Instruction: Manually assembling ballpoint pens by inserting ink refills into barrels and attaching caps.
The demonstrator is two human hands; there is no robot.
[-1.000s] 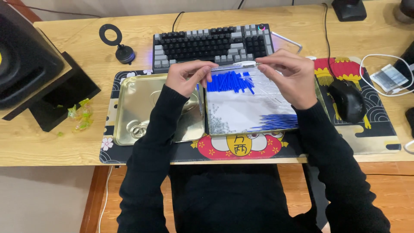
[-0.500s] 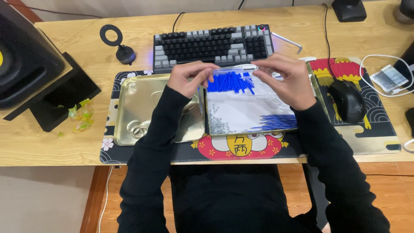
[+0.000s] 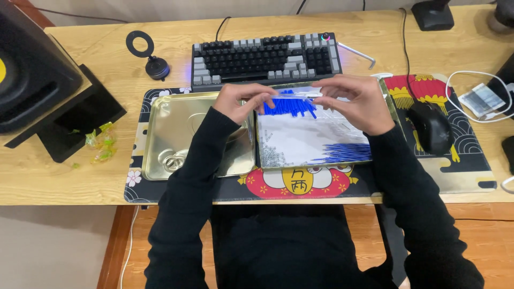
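Both my hands hover over the far part of a white-lined metal tray (image 3: 300, 144). My left hand (image 3: 241, 101) and my right hand (image 3: 356, 101) each pinch one end of a thin clear tube (image 3: 300, 95), held level between them. Right under the tube lies a pile of blue sticks (image 3: 292, 107). A second bunch of blue sticks (image 3: 345, 152) lies at the tray's near right. Several small grey springs (image 3: 273, 155) are scattered at its near left. My black sleeves cover parts of both trays.
A shiny metal tray (image 3: 176, 123) to the left holds a few small rings (image 3: 174, 160). Behind the trays stands a keyboard (image 3: 265, 56). A black mouse (image 3: 431, 128) sits at the right on the patterned desk mat (image 3: 466, 171). A black speaker (image 3: 32, 75) stands far left.
My hands have drawn slightly closer together and a little nearer to me, still holding the tube over the blue sticks. Nothing else has moved.
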